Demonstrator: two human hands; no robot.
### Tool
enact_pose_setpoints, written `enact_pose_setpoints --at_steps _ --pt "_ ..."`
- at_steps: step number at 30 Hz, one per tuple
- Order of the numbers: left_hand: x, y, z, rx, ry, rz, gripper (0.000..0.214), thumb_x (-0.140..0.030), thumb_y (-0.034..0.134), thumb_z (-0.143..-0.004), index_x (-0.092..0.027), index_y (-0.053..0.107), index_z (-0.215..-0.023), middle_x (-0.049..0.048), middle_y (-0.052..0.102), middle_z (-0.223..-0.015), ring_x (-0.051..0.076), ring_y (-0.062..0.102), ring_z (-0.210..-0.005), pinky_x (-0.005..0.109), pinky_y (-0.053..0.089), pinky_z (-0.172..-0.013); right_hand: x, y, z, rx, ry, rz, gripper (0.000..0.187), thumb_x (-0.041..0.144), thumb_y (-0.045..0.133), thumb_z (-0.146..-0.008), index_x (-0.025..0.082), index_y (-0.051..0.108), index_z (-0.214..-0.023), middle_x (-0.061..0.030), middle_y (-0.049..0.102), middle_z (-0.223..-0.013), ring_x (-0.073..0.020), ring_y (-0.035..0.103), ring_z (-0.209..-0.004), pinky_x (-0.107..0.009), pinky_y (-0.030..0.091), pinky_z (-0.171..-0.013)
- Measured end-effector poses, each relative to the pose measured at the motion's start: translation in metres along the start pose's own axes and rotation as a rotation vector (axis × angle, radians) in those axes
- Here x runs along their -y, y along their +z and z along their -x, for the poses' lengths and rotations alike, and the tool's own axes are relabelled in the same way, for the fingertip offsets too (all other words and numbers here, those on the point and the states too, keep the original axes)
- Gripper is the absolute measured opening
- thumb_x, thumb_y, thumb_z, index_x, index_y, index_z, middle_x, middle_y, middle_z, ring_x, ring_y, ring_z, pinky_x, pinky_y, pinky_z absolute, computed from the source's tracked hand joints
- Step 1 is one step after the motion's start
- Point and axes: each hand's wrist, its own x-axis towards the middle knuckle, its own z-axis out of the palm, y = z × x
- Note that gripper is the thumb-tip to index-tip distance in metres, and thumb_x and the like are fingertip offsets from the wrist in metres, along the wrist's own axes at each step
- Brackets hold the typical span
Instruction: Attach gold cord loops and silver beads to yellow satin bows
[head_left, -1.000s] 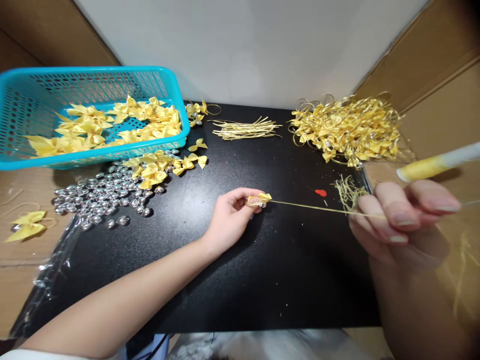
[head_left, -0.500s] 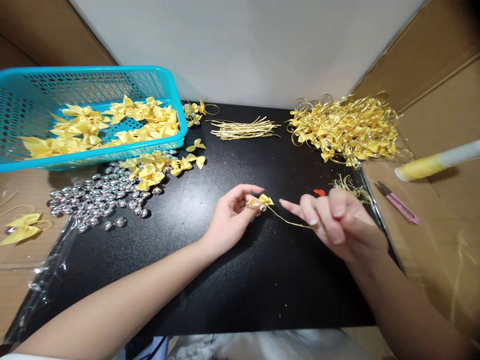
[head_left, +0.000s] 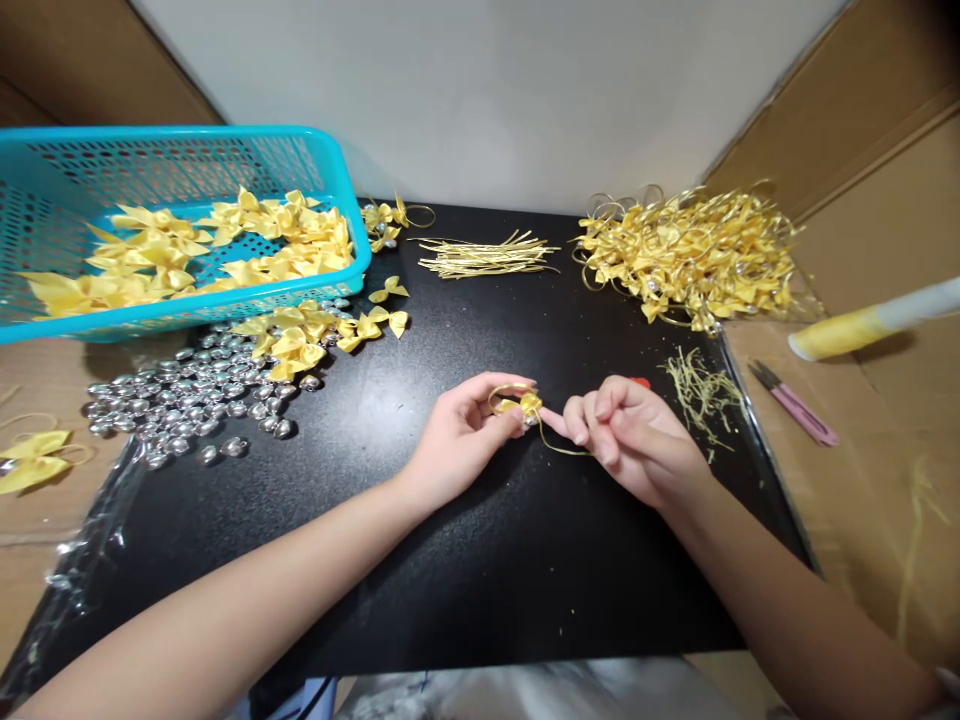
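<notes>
Above the middle of the black table, my left hand pinches a yellow ribbon bow between thumb and fingers. A gold cord loop stands up over the bow, and a bit of shiny silver shows beneath it, partly hidden by the thumb. From the bow a thin gold cord sags across to my right hand, whose curled fingers grip its far end. One finger of that hand stretches out and its tip reaches the bow's right edge.
Left, a turquoise basket holds yellow bows; silver bells and loose bows lie before it. Cut gold cords lie at the back. Finished-looking bows with loops pile up right, near cord scraps, pink-handled snips and a roll.
My right hand has moved left toward the bow, bringing its outstretched finger to it. The cord sags in a shorter span, and the gold loop now shows above the bow.
</notes>
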Motion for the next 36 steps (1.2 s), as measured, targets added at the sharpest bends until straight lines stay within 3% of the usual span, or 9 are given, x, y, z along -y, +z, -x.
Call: enact_pose_setpoints --at_steps 6,10,12,15,20,24,28,36 --pt "0.001 -0.003 -0.001 0.076 0.004 0.014 0.024 -0.020 0.075 -0.078 -0.017 0.068 -0.101 0.0030 0.071 -0.089 0.011 0.065 -0.075 0.022 0.053 -0.068 -0.003 -0.001 -0.004 -0.033 0.021 0.007 0.012 0.035 0.076 -0.079 0.026 0.069 -0.080 0.0048 0.055 -0.050 -0.0132 0.054 -0.062 -0.042 0.053 -0.089" --pt "0.000 -0.005 -0.001 0.096 -0.020 -0.025 0.025 -0.019 0.073 -0.079 -0.017 0.067 -0.103 0.0050 0.072 -0.095 0.012 0.065 -0.076 0.023 0.053 -0.070 0.008 0.000 -0.002 -0.072 -0.078 0.052 0.010 0.033 0.075 -0.080 0.027 0.068 -0.080 0.0064 0.054 -0.051 -0.0120 0.055 -0.057 -0.046 0.054 -0.092" --pt "-0.001 -0.005 0.000 0.090 -0.026 -0.053 0.018 -0.018 0.072 -0.078 -0.017 0.066 -0.095 0.0079 0.071 -0.108 0.012 0.066 -0.079 0.024 0.054 -0.071 0.017 0.002 0.002 -0.057 -0.142 0.047 0.007 0.031 0.073 -0.083 0.029 0.067 -0.081 0.0084 0.051 -0.052 -0.0091 0.050 -0.049 -0.041 0.057 -0.088" --pt "-0.002 -0.004 0.000 0.088 -0.036 -0.105 0.009 -0.018 0.070 -0.079 -0.015 0.063 -0.084 0.0101 0.069 -0.116 0.013 0.067 -0.082 0.026 0.054 -0.073 0.031 0.005 0.009 0.008 -0.171 0.002 0.004 0.030 0.069 -0.086 0.032 0.066 -0.084 0.0098 0.047 -0.053 -0.0058 0.035 -0.038 -0.029 0.060 -0.068" --pt "-0.003 0.000 0.002 0.094 -0.015 -0.292 0.007 -0.020 0.062 -0.084 -0.014 0.066 -0.086 0.0114 0.073 -0.108 0.019 0.069 -0.093 0.032 0.055 -0.083 0.045 0.008 0.019 0.032 -0.161 -0.030 0.006 0.033 0.068 -0.088 0.033 0.065 -0.083 0.0101 0.042 -0.050 -0.0054 0.027 -0.033 -0.020 0.054 -0.047" --pt "-0.005 0.000 0.003 0.133 0.070 -0.543 0.019 -0.011 0.056 -0.083 -0.015 0.074 -0.088 0.0085 0.076 -0.096 0.020 0.071 -0.087 0.032 0.055 -0.079 0.050 0.009 0.023 0.015 -0.212 -0.010 0.006 0.031 0.071 -0.086 0.033 0.066 -0.083 0.0097 0.040 -0.050 -0.0054 0.027 -0.033 -0.018 0.046 -0.039" --pt "-0.008 0.001 0.002 0.147 0.138 -0.684 0.026 -0.006 0.053 -0.081 -0.017 0.076 -0.086 0.0058 0.076 -0.091 0.018 0.070 -0.080 0.028 0.054 -0.071 0.054 0.011 0.024 -0.052 -0.259 0.039 0.009 0.026 0.073 -0.084 0.033 0.069 -0.081 0.0082 0.039 -0.052 -0.0062 0.024 -0.036 -0.017 0.040 -0.035" --pt "-0.011 0.001 0.001 0.150 0.137 -0.757 0.024 -0.009 0.055 -0.083 -0.017 0.077 -0.088 0.0061 0.075 -0.089 0.017 0.068 -0.076 0.027 0.052 -0.067 0.057 0.011 0.023 -0.146 -0.341 0.098 0.007 0.028 0.075 -0.083 0.034 0.072 -0.082 0.0071 0.043 -0.055 -0.0068 0.030 -0.039 -0.019 0.045 -0.042"
